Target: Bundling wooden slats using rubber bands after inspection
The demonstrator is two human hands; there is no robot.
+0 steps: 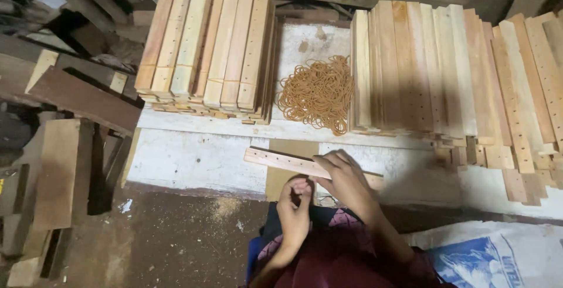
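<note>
Near the bench's front edge, right hand [346, 179] clasping a bundle of thin pale drilled wooden slats [281, 161], lying flat on the whitewashed workbench [193, 159]. Left hand [296, 206] curling just below, fingers pinched, possibly on a rubber band, too small to tell. Farther back, sitting between two stacks of slats, a heap of tan rubber bands [316, 91].

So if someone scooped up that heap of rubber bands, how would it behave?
The rubber bands would probably feel floppy and light, being thin tangled loops. Strands would likely dangle or drop off. They look unlikely to roll, since the heap lies flat on the white board.
</note>
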